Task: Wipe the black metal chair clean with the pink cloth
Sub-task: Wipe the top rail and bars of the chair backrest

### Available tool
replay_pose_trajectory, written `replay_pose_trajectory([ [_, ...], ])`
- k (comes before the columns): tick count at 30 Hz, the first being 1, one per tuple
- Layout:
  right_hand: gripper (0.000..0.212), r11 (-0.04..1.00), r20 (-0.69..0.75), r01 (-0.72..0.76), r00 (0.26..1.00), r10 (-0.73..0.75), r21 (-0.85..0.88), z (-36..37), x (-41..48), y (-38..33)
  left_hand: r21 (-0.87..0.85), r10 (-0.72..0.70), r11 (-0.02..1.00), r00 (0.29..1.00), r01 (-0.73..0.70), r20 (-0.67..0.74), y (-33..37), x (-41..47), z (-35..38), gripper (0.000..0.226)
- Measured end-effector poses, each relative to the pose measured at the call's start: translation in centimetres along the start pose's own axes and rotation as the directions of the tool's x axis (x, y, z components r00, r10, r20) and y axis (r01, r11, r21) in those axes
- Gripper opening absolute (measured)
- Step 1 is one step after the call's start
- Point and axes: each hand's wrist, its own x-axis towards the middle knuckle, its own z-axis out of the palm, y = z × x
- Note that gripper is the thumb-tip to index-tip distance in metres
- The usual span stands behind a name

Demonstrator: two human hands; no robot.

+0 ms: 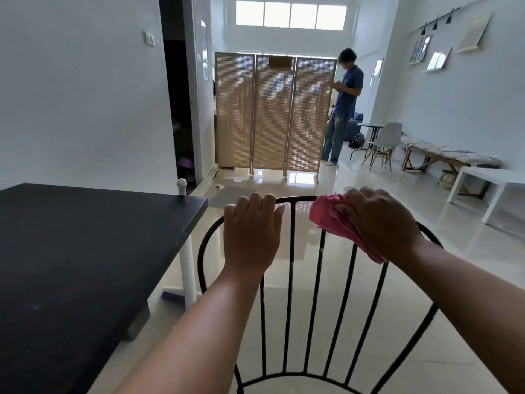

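A dark rectangular table sits at nine o'clock of the black metal spindle chair. Left hand grips its rail; right hand clutches the pink cloth.

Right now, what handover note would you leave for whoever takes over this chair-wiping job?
Left grip holds the black metal chair by its top rail, steadying it.
Right grip holds the pink cloth against the same rail, right of centre.
Done: wiping is at the top rail; how much is already clean cannot be told.
Left: probably the rest of the rail, the spindles and the lower frame.
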Motion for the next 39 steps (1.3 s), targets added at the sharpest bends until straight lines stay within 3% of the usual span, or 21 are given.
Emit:
replay_pose_trajectory([
  [4,0.060,0.999,-0.024,-0.045,0.999,0.045,-0.002,0.1,-1.0,1.2,0.047,-0.044,0.998,0.998,0.046,-0.036,0.6,-0.2,0.7,0.039],
  [9,0.045,0.994,-0.069,-0.059,0.995,0.066,0.095,0.7,0.8,-2.6,0.087,-0.074,0.993,0.995,0.080,-0.069,0.8,0.0,1.3,0.035],
  [13,0.042,0.999,-0.083,-0.007,0.997,0.004,-0.035,1.2,1.4,-4.1,0.106,-0.056,0.992,0.989,0.070,-0.135,0.8,-0.2,1.8,0.031],
  [17,0.029,0.991,-0.023,-0.021,1.000,0.018,-0.132,1.0,0.1,-1.2,0.119,-0.043,0.991,0.984,0.064,-0.175,0.9,-0.2,1.8,0.030],
  [22,0.049,0.990,-0.100,-0.126,0.988,0.119,-0.060,0.4,-2.7,2.4,0.088,-0.059,0.993,0.984,0.074,-0.166,1.0,-0.2,1.7,0.034],
  [26,0.053,0.984,-0.157,-0.180,0.972,0.177,-0.003,0.6,-3.1,1.8,0.117,-0.123,0.984,0.986,0.137,-0.114,2.4,0.4,0.6,0.043],
  [31,0.051,0.987,-0.132,-0.155,0.980,0.147,-0.050,0.6,-3.4,2.2,0.067,0.119,0.991,0.992,-0.117,-0.028,6.4,1.9,0.9,0.040],
  [35,0.039,0.981,-0.157,-0.186,0.972,0.175,-0.060,0.9,-5.0,3.6,0.117,0.139,0.984,0.990,-0.134,-0.034,6.5,2.0,1.8,0.039],
  [39,0.044,0.932,-0.239,-0.354,0.901,0.362,0.080,2.2,-8.4,5.4,0.143,0.140,0.981,0.988,-0.129,-0.070,6.5,2.0,2.4,0.042],
])
